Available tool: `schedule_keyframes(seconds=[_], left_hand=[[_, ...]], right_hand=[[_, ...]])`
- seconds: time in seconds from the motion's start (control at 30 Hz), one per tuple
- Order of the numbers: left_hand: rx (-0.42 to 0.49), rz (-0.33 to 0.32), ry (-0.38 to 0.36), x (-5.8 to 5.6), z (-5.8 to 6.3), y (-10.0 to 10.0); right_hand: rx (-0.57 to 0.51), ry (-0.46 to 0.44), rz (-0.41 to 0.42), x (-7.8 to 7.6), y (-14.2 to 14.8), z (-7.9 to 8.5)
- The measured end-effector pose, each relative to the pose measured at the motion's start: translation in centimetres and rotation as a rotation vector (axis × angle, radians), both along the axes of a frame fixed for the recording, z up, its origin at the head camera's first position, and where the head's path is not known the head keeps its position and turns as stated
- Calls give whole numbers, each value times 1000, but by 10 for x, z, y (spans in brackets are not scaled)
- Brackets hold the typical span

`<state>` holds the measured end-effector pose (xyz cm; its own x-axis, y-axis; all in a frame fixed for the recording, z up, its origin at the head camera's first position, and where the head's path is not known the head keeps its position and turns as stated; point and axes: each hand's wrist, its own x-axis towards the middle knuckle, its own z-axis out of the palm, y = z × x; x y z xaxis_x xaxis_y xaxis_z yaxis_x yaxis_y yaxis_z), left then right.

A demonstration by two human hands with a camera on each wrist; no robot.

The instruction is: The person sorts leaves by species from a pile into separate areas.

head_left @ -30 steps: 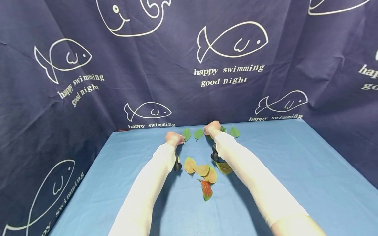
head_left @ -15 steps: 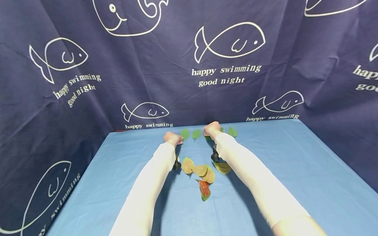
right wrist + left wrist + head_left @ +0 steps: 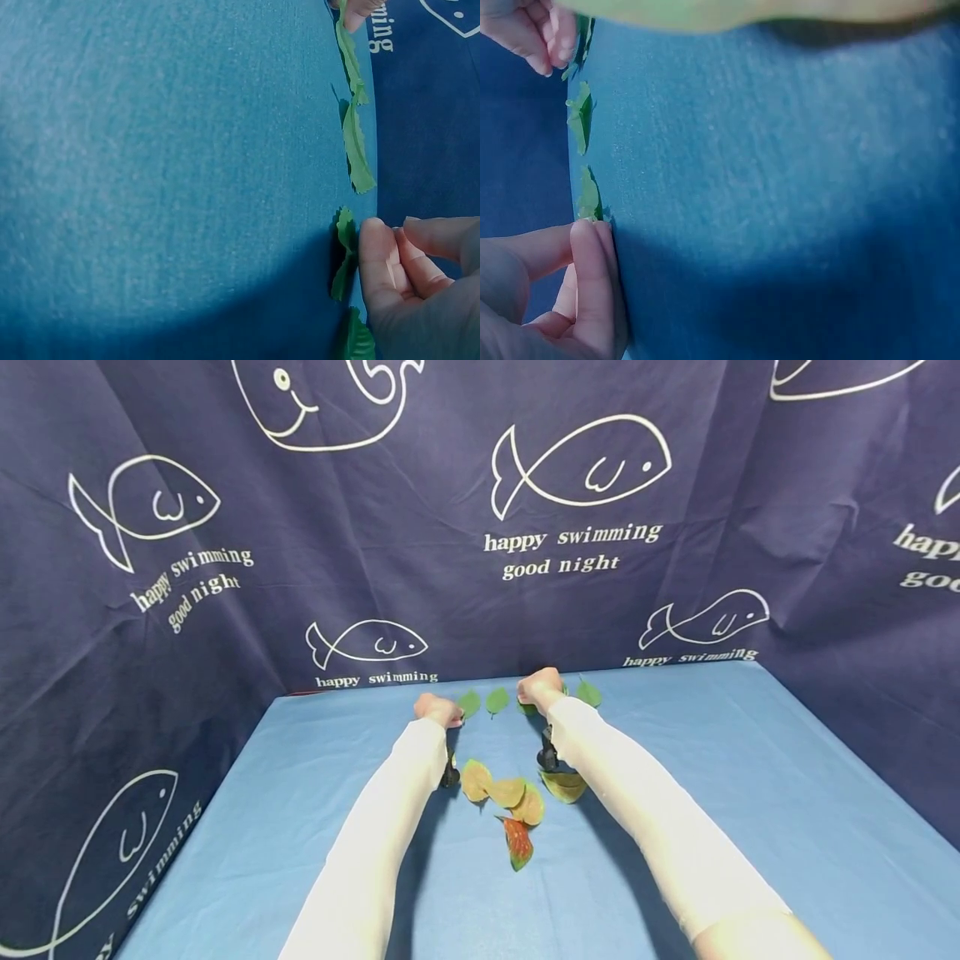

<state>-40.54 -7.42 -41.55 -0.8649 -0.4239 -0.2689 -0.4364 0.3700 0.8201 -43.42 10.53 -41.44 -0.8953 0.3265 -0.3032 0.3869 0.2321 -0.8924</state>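
Green leaves lie in a row at the table's far edge. My left hand (image 3: 438,711) is at the leftmost green leaf (image 3: 470,702); in the left wrist view its thumb and fingers pinch the near end of that leaf (image 3: 589,196). Beside it lies a second green leaf (image 3: 497,700). Over the row further right is my right hand (image 3: 540,687), partly covering a third leaf (image 3: 527,708). The right wrist view shows its fingers (image 3: 379,259) loosely bent close beside a curled green leaf (image 3: 343,259), with nothing visible between them.
Yellowish leaves (image 3: 507,792) overlap mid-table, with a red-and-green leaf (image 3: 517,843) nearer. Another yellowish leaf (image 3: 564,787) lies beneath the right forearm. A further green leaf (image 3: 588,693) is right of the right hand. Dark fish-print cloth (image 3: 450,568) rises behind the blue table (image 3: 300,810).
The head view has shifted slightly. My right hand has moved a little right along the row, covering more of the leaf beside it. My left hand stays at the leftmost leaf.
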Motion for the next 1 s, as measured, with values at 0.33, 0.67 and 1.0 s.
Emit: schedule_keyframes(seconds=[0.33, 0.67, 1.0], left_hand=[[213, 53, -9, -6, 0, -3], [244, -3, 26, -12, 3, -6], [234, -194, 78, -5, 16, -9]], right_hand=[[-54, 14, 29, -3, 3, -5], [-55, 37, 125, 4, 6, 0], [-21, 121, 181, 23, 14, 12]])
